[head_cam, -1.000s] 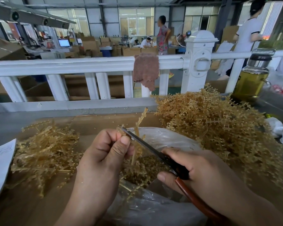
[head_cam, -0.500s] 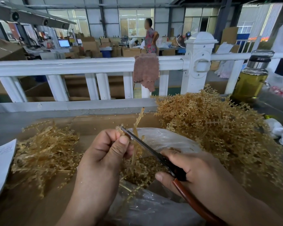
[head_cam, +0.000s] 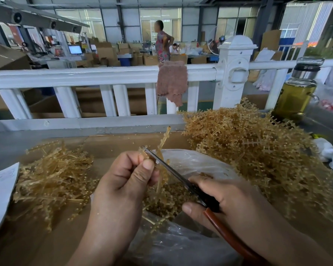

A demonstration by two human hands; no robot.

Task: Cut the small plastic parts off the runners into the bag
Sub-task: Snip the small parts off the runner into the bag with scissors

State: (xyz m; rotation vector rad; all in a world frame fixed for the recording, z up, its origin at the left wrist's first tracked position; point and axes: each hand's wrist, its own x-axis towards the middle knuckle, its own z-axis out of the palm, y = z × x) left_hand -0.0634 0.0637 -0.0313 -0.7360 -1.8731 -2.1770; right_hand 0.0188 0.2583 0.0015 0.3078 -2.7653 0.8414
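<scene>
Low in the middle of the frame, the left hand (head_cam: 127,183) pinches a tan plastic runner (head_cam: 163,144) between thumb and curled fingers, its studded stem standing up above the knuckles. The right hand (head_cam: 235,204) is wrapped round the dark grip of a pair of scissors (head_cam: 173,173) with a reddish-brown handle. The thin blades slant up and left to meet the runner just beside the left thumb; whether they are biting it or only laid against it is hard to tell. Directly below lies the open clear bag (head_cam: 198,163), holding a heap of small cut parts (head_cam: 165,205). A tall pile of uncut runners (head_cam: 258,150) fills the right of the frame, and a flatter pile of bare stems (head_cam: 52,175) lies at the left, both on brown cardboard (head_cam: 123,144). A white railing (head_cam: 85,75) with a brown cloth (head_cam: 172,81) draped over it crosses the upper half.
</scene>
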